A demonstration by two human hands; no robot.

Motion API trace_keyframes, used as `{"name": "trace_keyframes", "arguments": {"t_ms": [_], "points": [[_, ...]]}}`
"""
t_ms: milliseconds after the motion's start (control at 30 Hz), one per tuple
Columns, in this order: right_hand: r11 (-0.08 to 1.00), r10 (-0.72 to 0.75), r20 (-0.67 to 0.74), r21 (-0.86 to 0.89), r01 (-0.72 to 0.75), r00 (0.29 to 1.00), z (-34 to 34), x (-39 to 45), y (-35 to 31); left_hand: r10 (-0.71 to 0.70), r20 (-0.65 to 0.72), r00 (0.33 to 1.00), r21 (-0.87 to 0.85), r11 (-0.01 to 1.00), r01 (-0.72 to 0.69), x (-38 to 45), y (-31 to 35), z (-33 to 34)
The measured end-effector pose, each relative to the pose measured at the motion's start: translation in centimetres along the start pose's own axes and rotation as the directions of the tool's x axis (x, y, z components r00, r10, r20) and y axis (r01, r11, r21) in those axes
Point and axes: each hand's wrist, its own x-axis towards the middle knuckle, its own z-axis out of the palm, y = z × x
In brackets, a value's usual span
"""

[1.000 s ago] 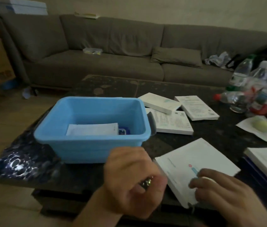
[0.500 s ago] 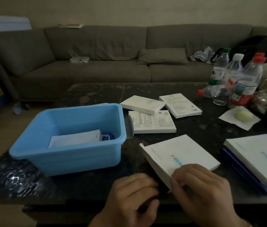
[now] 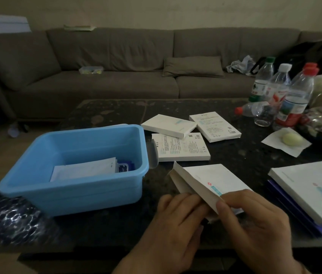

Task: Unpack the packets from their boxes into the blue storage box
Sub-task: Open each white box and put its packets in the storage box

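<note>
Since half a second ago the end flap of the white box (image 3: 205, 182) has lifted open at the left; earlier it lay shut. My left hand (image 3: 177, 218) curls its fingers at the open mouth, thumb hidden, so whether it pinches a packet I cannot tell. My right hand (image 3: 249, 216) pinches the box's near edge, holding it just above the table (image 3: 235, 153). Step in hand: opening this box. Next I judge the packets must be drawn out leftward and dropped in the blue storage box (image 3: 73, 192), just beside, which already holds white packets (image 3: 83, 171). Three flat boxes (image 3: 181, 147) wait behind, and a stack (image 3: 310, 192) at right.
</note>
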Motion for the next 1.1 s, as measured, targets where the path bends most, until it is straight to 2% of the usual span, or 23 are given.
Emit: {"name": "trace_keyframes", "arguments": {"t_ms": [267,367,500,633,733,800,867,967,1033,1100], "points": [[1.0,0.023,-0.011,0.006,-0.023,1.0,0.1,-0.1,-0.2,-0.065,0.03,0.997,0.034,0.997,0.064,0.1,0.3,0.0],[1.0,0.019,0.004,-0.006,-0.019,1.0,0.2,-0.3,-0.4,-0.024,-0.087,0.996,0.093,0.995,0.032,0.1,0.1,0.2],[0.999,0.015,0.002,-0.03,-0.015,1.0,0.0,-0.1,-0.6,0.068,-0.307,0.949,0.201,0.98,-0.006,-0.1,-0.2,-0.2],[1.0,0.014,-0.023,-0.021,-0.015,1.0,-0.4,0.1,-0.7,0.198,-0.379,0.904,0.273,0.957,-0.095,-1.0,-1.0,-1.5],[0.998,0.067,-0.02,0.004,-0.067,0.998,-0.7,0.0,-0.6,0.217,-0.495,0.842,0.247,0.964,-0.103,-1.3,-1.7,-2.6],[0.998,0.065,0.056,-0.027,-0.064,0.996,-0.7,-0.3,-0.3,0.198,-0.552,0.81,0.184,0.976,-0.113,-1.3,-1.9,-3.8],[0.998,0.042,0.22,-0.063,-0.029,0.974,-1.0,-0.4,0.0,0.172,-0.587,0.791,0.096,0.985,-0.143,-1.2,-2.0,-5.1],[0.99,0.023,0.492,-0.13,0.048,0.87,-1.4,-1.0,0.0,0.043,-0.696,0.716,-0.036,0.995,-0.095,-0.5,-1.7,-7.2],[0.981,0.05,0.597,-0.181,0.074,0.801,-1.1,-1.0,0.5,-0.079,-0.702,0.708,-0.12,0.993,-0.007,0.2,-1.0,-8.6],[0.979,0.194,0.612,-0.071,-0.191,0.767,-0.6,0.9,-1.8,-0.16,-0.671,0.724,-0.12,0.987,0.107,0.9,-0.2,-10.0]]}}
